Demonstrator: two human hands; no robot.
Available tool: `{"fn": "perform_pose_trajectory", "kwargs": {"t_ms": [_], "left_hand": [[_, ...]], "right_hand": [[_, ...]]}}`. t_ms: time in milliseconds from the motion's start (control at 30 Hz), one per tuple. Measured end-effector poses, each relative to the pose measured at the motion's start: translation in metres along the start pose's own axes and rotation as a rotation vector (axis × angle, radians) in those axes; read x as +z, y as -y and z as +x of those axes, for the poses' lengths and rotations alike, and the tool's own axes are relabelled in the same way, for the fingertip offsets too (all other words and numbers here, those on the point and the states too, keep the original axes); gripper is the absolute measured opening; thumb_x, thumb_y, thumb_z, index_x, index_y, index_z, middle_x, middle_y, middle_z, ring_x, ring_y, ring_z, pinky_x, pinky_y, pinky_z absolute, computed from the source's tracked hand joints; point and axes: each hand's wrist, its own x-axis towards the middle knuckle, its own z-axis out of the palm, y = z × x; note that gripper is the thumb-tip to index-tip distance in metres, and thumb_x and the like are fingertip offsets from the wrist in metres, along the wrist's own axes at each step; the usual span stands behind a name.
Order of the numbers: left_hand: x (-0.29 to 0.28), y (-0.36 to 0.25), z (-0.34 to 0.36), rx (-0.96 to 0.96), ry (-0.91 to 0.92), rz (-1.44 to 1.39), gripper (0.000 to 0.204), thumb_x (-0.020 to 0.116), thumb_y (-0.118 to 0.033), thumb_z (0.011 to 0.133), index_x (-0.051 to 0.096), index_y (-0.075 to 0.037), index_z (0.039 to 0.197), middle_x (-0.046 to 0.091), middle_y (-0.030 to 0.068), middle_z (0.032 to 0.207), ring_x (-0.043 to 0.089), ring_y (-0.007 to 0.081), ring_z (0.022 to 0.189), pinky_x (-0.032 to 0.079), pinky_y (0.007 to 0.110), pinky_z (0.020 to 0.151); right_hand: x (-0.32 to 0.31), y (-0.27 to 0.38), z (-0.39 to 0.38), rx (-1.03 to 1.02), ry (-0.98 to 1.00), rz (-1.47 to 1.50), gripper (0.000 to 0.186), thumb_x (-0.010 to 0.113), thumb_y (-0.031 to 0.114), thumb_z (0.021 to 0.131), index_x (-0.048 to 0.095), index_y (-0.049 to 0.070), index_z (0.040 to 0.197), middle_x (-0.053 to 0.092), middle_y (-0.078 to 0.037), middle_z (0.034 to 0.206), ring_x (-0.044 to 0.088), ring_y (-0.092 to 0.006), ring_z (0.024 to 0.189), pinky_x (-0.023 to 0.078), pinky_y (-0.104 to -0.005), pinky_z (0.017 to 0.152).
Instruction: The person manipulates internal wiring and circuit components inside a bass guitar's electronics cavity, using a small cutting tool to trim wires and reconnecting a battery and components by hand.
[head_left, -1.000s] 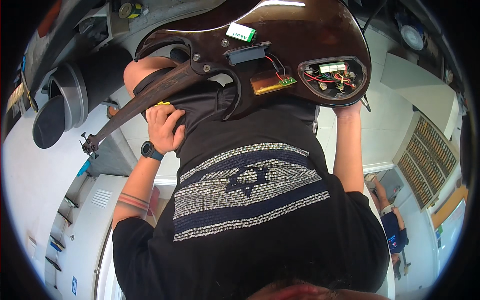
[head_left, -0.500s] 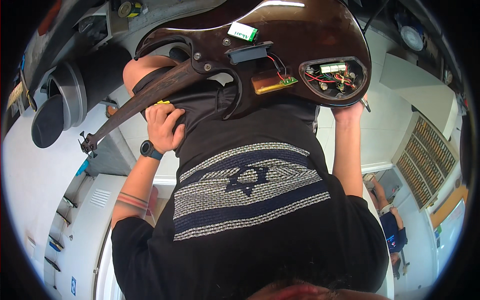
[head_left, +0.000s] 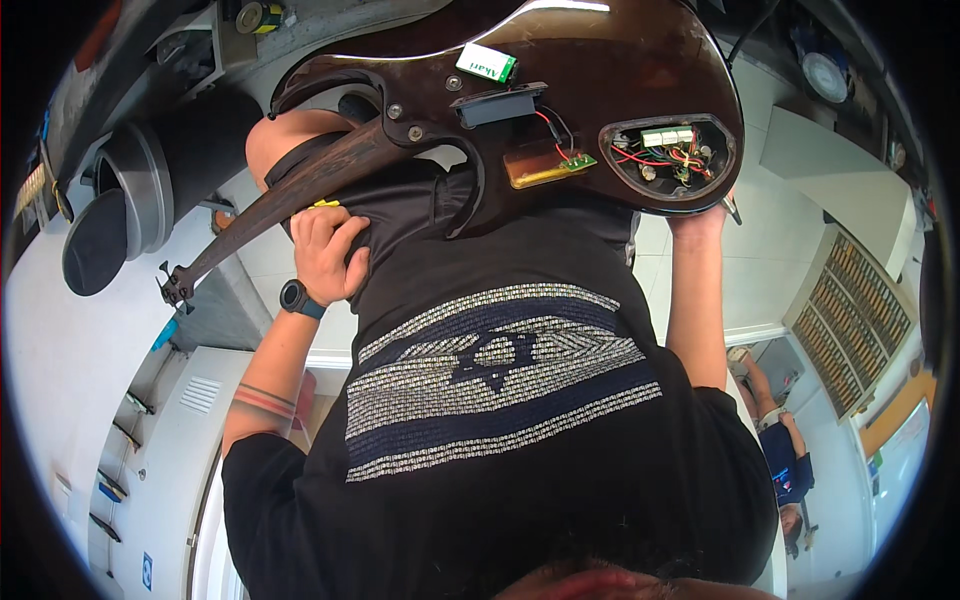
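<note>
A glossy dark brown bass guitar (head_left: 560, 60) lies face down across my lap, its dark neck pointing to the lower left. On its back lie a white and green block battery (head_left: 487, 63) and a black battery box (head_left: 500, 106) with red and black wires. These run to a small green circuit board (head_left: 577, 163) at a shallow pocket. Wires and white blocks fill the open control cavity (head_left: 668, 165). My left hand (head_left: 327, 248) rests on my thigh, fingers bent, thumb apart. My right hand (head_left: 697, 222) is under the body's edge, fingers hidden; a slim metallic piece (head_left: 733, 209) sticks out beside it.
A dark grey cylindrical container (head_left: 150, 190) is at the left. The far left holds a round can (head_left: 258, 18). At the right hangs a rack with many small compartments (head_left: 855, 310). Another person (head_left: 785, 450) is in the background at the lower right.
Almost nothing differs. The slim metallic piece beside my right hand has shifted slightly; both hands and the bass guitar stay where they were.
</note>
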Motion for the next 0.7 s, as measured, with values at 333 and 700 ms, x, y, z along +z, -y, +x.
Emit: {"fn": "perform_pose_trajectory", "kwargs": {"t_ms": [333,700], "left_hand": [[-0.005,-0.013,0.042,-0.177,-0.199,0.094,0.044,0.083,-0.025,0.09,0.074,-0.01,0.131,0.066,0.013,0.129,0.061,0.039,0.124,0.043,0.052,0.111],[-0.03,0.062,0.163,-0.545,0.826,-0.704,0.056,0.093,-0.042,0.095,0.077,0.007,0.117,0.077,0.0054,0.108,0.068,0.0133,0.098,0.055,0.03,0.091]], "right_hand": [[0.001,-0.004,-0.005,0.067,-0.061,0.061,0.058,0.047,0.05,0.116,0.067,0.008,0.15,0.07,-0.016,0.151,0.067,-0.0383,0.137,0.054,-0.0581,0.121],[-0.05,-0.012,0.033,0.2,0.487,0.195,0.058,0.05,0.055,0.115,0.07,0.011,0.147,0.072,-0.014,0.147,0.069,-0.0363,0.134,0.058,-0.0572,0.117]]}}
